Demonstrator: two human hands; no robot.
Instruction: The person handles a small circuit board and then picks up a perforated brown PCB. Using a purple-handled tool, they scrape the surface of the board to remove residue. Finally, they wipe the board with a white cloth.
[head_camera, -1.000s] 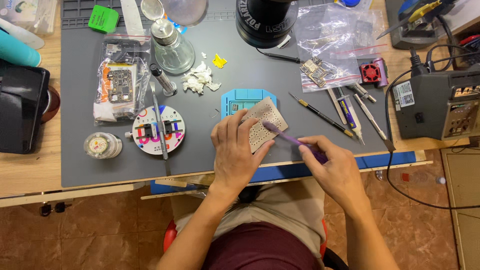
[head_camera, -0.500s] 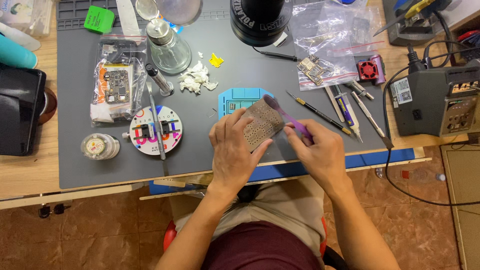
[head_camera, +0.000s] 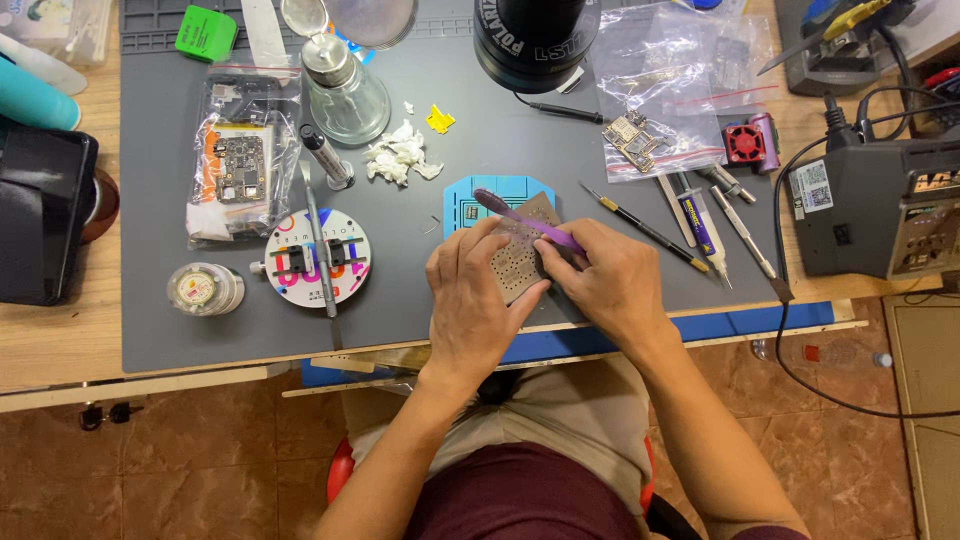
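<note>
Swept leftward since half a second ago, the purple brush (head_camera: 520, 217) is pinched by the right hand (head_camera: 610, 285) over the metal stencil (head_camera: 518, 262) (pressed flat by the spread left hand (head_camera: 470, 300)), brushing judged midway.

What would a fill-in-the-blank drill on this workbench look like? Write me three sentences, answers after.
1. The right hand holds a ____ brush over the perforated metal stencil.
2. The left hand presses the stencil against the ____ mat.
3. The crumpled white tissue lies just right of the glass ____.

Missing words: purple; grey; bottle
</note>
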